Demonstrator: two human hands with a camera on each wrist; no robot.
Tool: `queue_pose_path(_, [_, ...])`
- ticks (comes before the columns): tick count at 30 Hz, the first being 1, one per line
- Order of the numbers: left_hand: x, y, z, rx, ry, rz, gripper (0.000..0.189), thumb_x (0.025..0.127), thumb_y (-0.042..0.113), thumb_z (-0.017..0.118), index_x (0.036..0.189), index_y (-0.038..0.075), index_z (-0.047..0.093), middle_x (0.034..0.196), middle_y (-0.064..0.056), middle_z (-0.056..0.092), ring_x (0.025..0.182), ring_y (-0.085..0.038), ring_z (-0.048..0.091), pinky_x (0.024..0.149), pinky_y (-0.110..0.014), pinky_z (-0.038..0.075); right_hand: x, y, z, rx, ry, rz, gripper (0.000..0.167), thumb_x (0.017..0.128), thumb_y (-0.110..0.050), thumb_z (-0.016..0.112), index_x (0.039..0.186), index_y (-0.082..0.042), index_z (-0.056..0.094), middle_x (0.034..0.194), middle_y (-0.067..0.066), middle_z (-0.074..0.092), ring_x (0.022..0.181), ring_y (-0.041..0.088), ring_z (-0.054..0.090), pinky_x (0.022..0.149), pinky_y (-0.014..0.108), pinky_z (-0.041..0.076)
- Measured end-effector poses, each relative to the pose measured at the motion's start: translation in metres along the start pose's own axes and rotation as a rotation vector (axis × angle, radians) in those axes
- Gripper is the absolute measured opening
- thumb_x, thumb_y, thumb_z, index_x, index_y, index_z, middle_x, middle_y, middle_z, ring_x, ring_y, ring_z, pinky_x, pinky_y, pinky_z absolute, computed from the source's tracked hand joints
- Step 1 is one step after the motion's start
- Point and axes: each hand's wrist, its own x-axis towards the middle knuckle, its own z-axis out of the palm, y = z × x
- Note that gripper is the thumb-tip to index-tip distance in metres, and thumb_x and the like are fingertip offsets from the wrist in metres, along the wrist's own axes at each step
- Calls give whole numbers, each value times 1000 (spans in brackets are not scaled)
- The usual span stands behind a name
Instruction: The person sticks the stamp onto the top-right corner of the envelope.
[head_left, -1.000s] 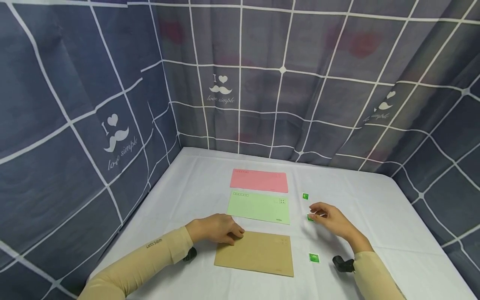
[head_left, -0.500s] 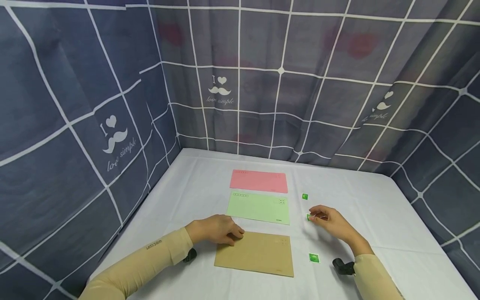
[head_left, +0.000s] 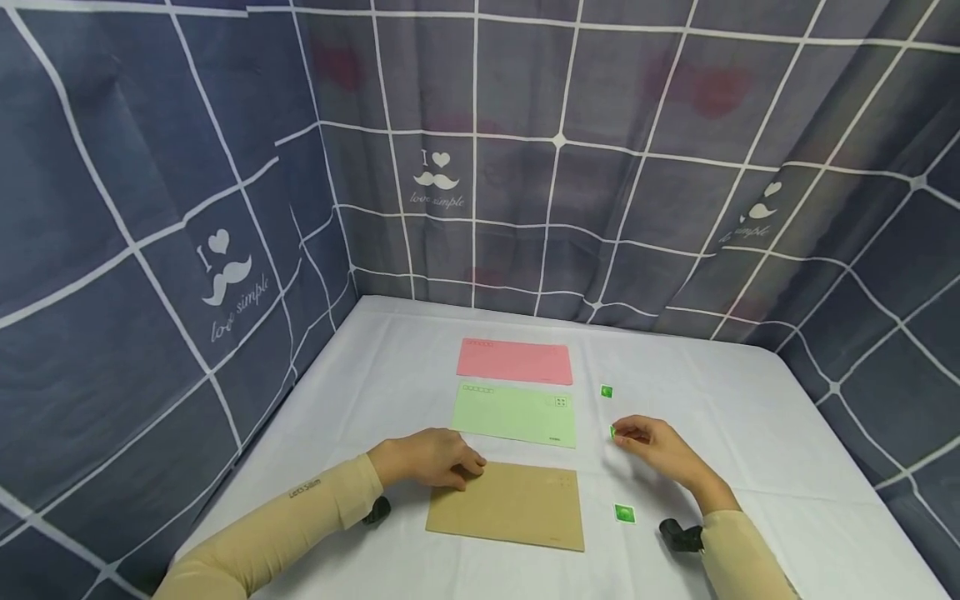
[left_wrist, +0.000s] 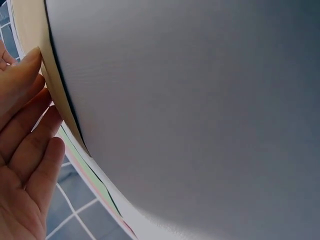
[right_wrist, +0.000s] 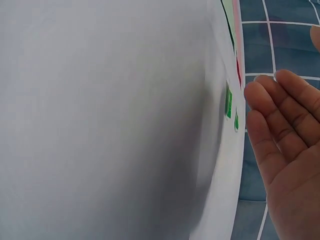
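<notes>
Head view: early on, I'd judge: no stamp sits on an env. yet. Small green white-edged squares, i.e. near stamp (head_left: 625,513), mid stamp (head_left: 612,432) (part hidden) & far stamp (head_left: 607,391), are R of flat paper rectangles: tan-brown envelope (head_left: 517,508) near, pale-green envelope (head_left: 513,418) mid, pink envelope (head_left: 516,363) far, on creased white cloth (head_left: 712,383). L hand (head_left: 433,458) rests on tan env.'s far-L corner, fingers relaxed; R hand (head_left: 662,448) hovers by mid stamp, loosely curved, no visible grip.

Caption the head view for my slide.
Left hand touching the brown envelope; right hand partly hiding the middle green sticker.
</notes>
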Motion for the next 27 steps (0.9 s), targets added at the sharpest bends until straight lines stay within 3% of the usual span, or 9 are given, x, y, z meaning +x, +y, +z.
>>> queue_pose_path(7, [1, -4, -2, -30, 29, 12, 37, 92, 25, 74, 127, 16, 71, 133, 2, 67, 124, -10, 63, 103, -26, 51, 6, -7, -2, -35, 18, -27, 33, 97, -24, 66, 119, 1, 67, 112, 9, 72, 105, 23, 66, 91, 33, 54])
queue_pose_path(15, [3, -7, -3, -23, 14, 12, 37, 91, 26, 75, 127, 17, 71, 133, 4, 67, 124, -8, 62, 103, -24, 51, 2, -7, -1, -19, 18, 20, 33, 97, -25, 67, 119, -1, 67, 115, 9, 72, 108, 25, 66, 96, 44, 52])
queue_pose_path(22, [1, -3, -2, -36, 4, 4, 37, 91, 25, 75, 127, 16, 71, 133, 3, 67, 124, -8, 62, 103, -24, 50, -2, 0, 5, 35, 28, 44, 32, 95, -27, 69, 116, -3, 70, 114, 8, 73, 106, 21, 66, 90, 29, 53])
queue_pose_path(27, [0, -3, -2, -33, 7, -2, 37, 91, 25, 75, 127, 16, 71, 132, 3, 67, 124, -8, 63, 103, -25, 50, -3, -2, 5, 34, 35, 27, 32, 95, -26, 70, 115, -2, 71, 113, 8, 73, 104, 20, 66, 89, 27, 53])
